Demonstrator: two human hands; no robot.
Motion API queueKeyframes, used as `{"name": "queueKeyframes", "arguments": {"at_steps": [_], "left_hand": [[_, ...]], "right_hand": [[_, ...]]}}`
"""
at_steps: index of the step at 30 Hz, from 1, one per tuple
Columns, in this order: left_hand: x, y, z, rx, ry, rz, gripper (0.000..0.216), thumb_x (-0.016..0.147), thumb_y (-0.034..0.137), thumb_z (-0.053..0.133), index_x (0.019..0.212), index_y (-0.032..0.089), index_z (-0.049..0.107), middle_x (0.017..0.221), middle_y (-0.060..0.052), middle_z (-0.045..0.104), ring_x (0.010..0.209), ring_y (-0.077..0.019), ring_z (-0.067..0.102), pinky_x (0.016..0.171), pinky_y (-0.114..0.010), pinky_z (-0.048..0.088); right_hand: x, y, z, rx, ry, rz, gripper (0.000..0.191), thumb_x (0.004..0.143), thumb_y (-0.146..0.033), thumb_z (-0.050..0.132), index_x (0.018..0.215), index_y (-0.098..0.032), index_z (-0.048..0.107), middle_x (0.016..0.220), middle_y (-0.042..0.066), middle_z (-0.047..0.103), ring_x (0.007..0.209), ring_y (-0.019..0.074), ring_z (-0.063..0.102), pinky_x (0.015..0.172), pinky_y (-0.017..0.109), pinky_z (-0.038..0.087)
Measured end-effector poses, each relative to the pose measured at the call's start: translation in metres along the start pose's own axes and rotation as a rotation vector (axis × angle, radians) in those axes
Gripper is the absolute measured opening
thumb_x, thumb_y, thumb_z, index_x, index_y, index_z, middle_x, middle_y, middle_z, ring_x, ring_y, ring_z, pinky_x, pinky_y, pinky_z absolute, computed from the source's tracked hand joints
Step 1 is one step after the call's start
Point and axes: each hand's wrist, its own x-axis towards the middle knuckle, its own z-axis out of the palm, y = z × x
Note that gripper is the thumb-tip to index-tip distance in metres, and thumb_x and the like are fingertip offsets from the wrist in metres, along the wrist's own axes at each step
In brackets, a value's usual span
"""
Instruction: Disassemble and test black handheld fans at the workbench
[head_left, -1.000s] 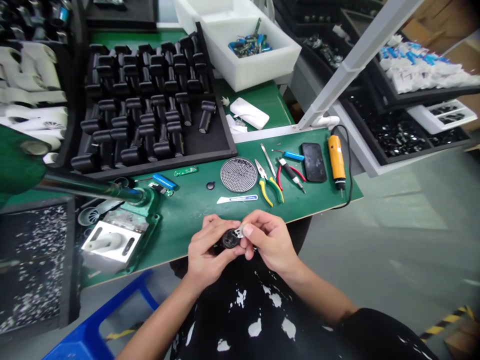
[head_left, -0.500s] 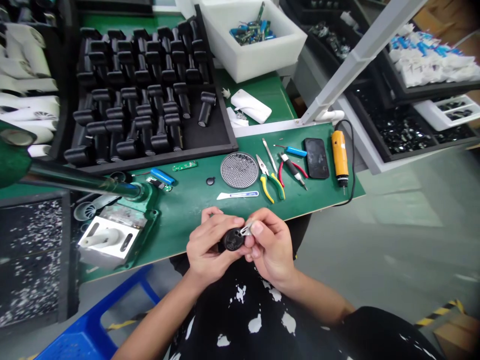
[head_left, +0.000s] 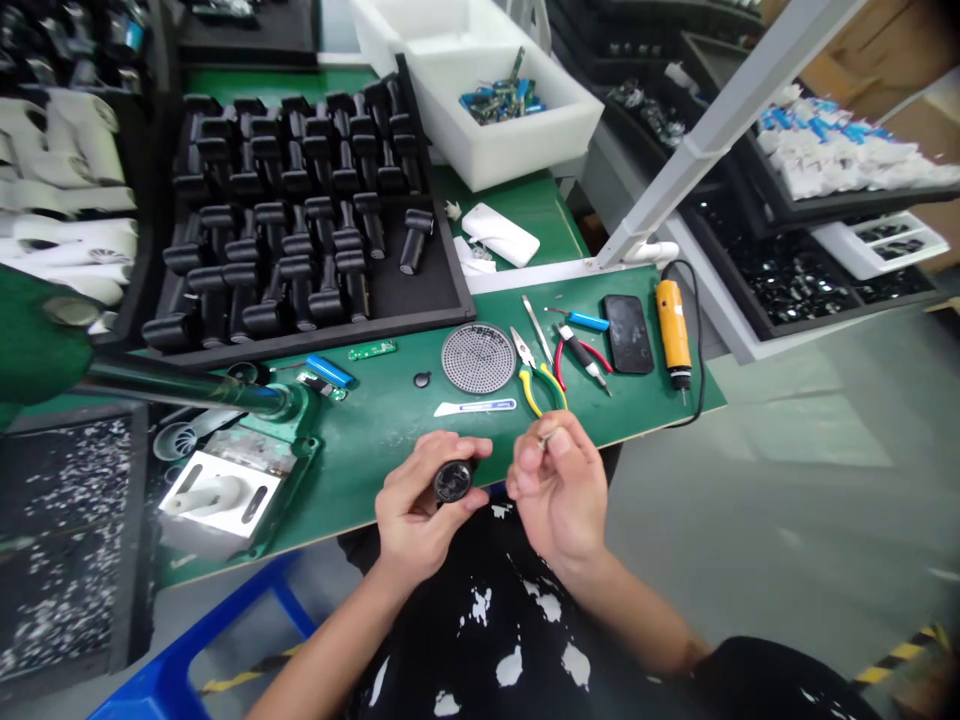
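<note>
Wrapped by its fingers, my left hand [head_left: 412,515] holds a black cylindrical part [head_left: 453,482] with its round end turned up toward me. The rest of that part is hidden in the palm. To the right, apart from it, my right hand [head_left: 566,490] pinches a small pale piece [head_left: 545,440] between thumb and fingertips; most of it is covered. Just beyond the right hand lie pliers with yellow-green handles [head_left: 531,385]. A white-and-blue scraper-like blade [head_left: 474,407] and a round perforated disc [head_left: 478,358] lie beyond the gap between the hands.
A black tray [head_left: 442,300] of black handheld housings stands behind. Further right are red-handled cutters [head_left: 598,356], a blue battery cell [head_left: 588,320], a phone [head_left: 628,335] and a yellow electric screwdriver [head_left: 673,325]. A green press [head_left: 296,400] stands left; a white bin [head_left: 517,150] is behind.
My right hand has pulled away rightward from the black part, taking the small pale piece with it. My left hand still grips the part, which has shifted slightly left. The camera view has tilted slightly.
</note>
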Motion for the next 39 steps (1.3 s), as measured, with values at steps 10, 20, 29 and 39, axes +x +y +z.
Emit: {"name": "queueKeyframes", "arguments": {"at_steps": [10,20,29,39], "left_hand": [[0.005,0.008,-0.01,0.04,-0.006,-0.03,0.03,0.101,0.045,0.055,0.087,0.021,0.066,0.071,-0.004,0.059,0.069,-0.0204,0.054,0.068,-0.038,0.042],[0.053,-0.004,-0.021,0.216,0.007,-0.178,0.023,0.1,0.045,0.066,0.109,0.025,0.072,0.113,-0.008,0.073,0.099,-0.0264,0.07,0.082,-0.043,0.062],[0.18,0.014,-0.01,0.26,-0.044,-0.069,0.016,0.1,0.036,0.069,0.114,0.028,0.071,0.114,-0.009,0.074,0.101,-0.0275,0.069,0.077,-0.043,0.064],[0.037,0.02,-0.04,0.193,0.105,-0.248,0.035,0.099,0.054,0.061,0.086,0.024,0.071,0.086,-0.008,0.071,0.076,-0.0273,0.068,0.06,-0.041,0.058]], "right_hand": [[0.02,0.0,-0.029,-0.208,-0.081,-0.089,0.01,0.099,-0.031,0.07,0.091,-0.024,0.072,0.069,-0.003,0.065,0.059,0.0109,0.061,0.058,0.024,0.052],[0.078,-0.037,-0.006,-0.462,-0.175,-0.277,0.021,0.091,-0.041,0.08,0.094,-0.021,0.08,0.073,0.006,0.077,0.062,0.0202,0.073,0.057,0.03,0.06],[0.199,-0.189,0.132,-1.041,-0.027,-1.518,0.024,0.104,-0.033,0.056,0.1,-0.022,0.076,0.089,0.007,0.075,0.078,0.0186,0.066,0.075,0.031,0.056],[0.247,-0.221,0.175,-1.636,0.343,-1.326,0.053,0.114,-0.044,0.028,0.132,-0.015,0.07,0.099,0.015,0.073,0.102,0.0262,0.069,0.093,0.035,0.047]]}}
